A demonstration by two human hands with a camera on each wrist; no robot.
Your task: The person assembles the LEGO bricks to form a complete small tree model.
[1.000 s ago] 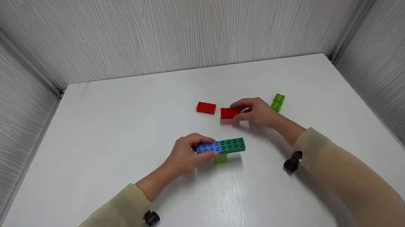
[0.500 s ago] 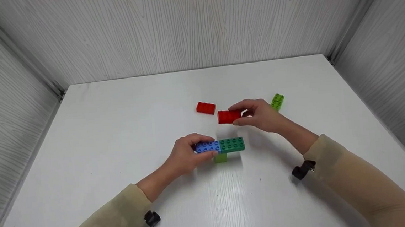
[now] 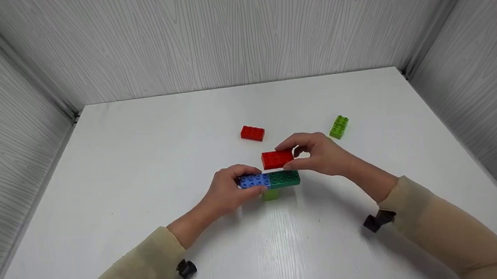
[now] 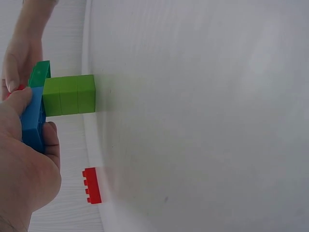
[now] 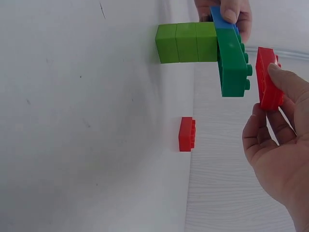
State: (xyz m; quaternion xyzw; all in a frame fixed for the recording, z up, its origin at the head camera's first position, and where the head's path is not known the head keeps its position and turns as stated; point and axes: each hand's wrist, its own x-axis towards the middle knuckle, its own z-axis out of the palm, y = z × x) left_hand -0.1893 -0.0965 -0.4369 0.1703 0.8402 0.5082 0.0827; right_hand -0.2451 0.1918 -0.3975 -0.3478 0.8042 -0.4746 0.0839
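A blue brick [image 3: 253,181] and a dark green brick [image 3: 284,178] lie end to end across a short column of light green bricks [image 4: 70,94] that stands on the table. My left hand [image 3: 234,192] grips the blue brick between thumb and fingers. In my right hand [image 3: 319,154] a red brick [image 3: 276,159] is pinched by one end. That red brick hovers just above and behind the dark green brick; the right wrist view shows a gap between its underside and the green studs [image 5: 247,70].
A second red brick [image 3: 252,133] lies studs up on the white table [image 3: 152,142], behind the column. Light green bricks [image 3: 339,127] lie farther right, beyond my right hand. Pale wood-grain panels [image 3: 241,35] wall the table at the back and sides.
My right hand has lifted the red brick off the table and brought it toward me and slightly left, over to the dark green brick. My left hand has stayed on the blue brick.
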